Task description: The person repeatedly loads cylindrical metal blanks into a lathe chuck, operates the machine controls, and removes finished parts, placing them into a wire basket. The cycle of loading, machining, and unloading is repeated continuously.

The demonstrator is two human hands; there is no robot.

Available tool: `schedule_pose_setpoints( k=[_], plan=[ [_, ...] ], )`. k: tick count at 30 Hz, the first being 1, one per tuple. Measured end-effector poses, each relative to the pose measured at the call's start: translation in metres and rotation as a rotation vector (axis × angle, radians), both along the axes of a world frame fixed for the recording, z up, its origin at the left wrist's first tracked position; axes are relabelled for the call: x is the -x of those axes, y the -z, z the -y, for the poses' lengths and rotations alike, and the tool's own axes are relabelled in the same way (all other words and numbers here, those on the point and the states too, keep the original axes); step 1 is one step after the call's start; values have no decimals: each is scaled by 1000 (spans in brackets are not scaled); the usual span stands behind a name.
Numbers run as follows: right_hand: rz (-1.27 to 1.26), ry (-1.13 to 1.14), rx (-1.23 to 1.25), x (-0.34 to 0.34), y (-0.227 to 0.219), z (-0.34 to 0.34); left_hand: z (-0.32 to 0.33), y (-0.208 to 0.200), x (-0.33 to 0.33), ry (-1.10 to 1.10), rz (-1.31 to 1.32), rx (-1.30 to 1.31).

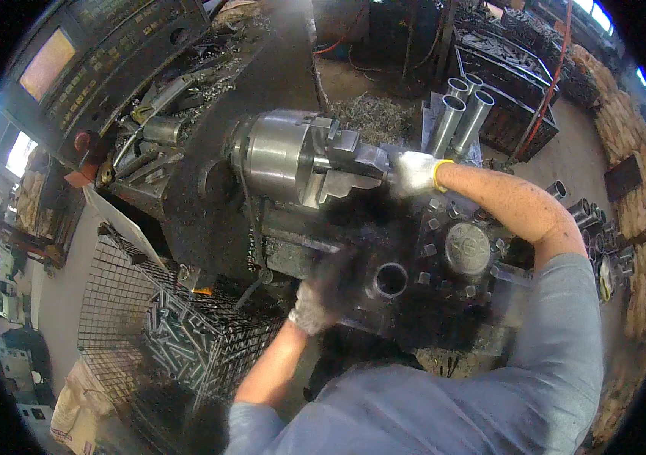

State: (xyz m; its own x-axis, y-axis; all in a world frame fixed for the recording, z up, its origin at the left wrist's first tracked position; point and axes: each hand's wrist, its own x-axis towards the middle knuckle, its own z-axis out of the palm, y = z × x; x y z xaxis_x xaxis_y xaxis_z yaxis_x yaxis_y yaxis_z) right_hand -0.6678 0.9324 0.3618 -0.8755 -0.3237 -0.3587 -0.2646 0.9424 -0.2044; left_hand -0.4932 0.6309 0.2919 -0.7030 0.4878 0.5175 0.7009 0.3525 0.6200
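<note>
Gloves are covering both hands. The right hand (414, 173) is closing on a part at the chuck (296, 155), at 3 o'clock from it. The left hand (321, 292) is blurring by the turret (444, 262), at 9 o'clock; its grip, I cannot tell. Pipes (459, 114) are standing behind.

The gloved right hand (414, 173) reaches to the jaws at the front of the lathe chuck (292, 155). The gloved left hand (321, 292), blurred, rests on the dark turret (444, 258) beside its round bore. Steel tubes (459, 114) stand behind; a wire basket (179, 326) of parts sits lower left.
</note>
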Motion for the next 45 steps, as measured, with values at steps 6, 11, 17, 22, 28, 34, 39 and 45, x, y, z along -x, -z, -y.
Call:
schedule_pose_setpoints(
  k=[6, 11, 17, 22, 28, 34, 39, 45],
  plan=[
    [226, 112, 42, 26, -4, -1, -46, -36, -15, -110, 226, -66],
    [62, -15, 88, 4, 3, -5, -25, -145, 58, -431, 137, -122],
    [8, -104, -88, -5, -10, -20, -47, -132, 47, -355, 157, -72],
    [127, -127, 56, 10, -21, -16, -51, -31, -9, -20, 481, -103],
    [-178, -59, -358, -45, -54, -40, -53, 0, -23, -20, 303, 20],
    [-491, 268, -627, -154, -163, -8, 15, -43, -49, 60, -88, -149],
    [-412, 525, 404, -287, -154, 89, 55, -48, -70, 352, 271, -441],
    [432, 915, 1345, -324, -11, 187, 44, -7, -67, 301, 1661, -859]
  ],
)
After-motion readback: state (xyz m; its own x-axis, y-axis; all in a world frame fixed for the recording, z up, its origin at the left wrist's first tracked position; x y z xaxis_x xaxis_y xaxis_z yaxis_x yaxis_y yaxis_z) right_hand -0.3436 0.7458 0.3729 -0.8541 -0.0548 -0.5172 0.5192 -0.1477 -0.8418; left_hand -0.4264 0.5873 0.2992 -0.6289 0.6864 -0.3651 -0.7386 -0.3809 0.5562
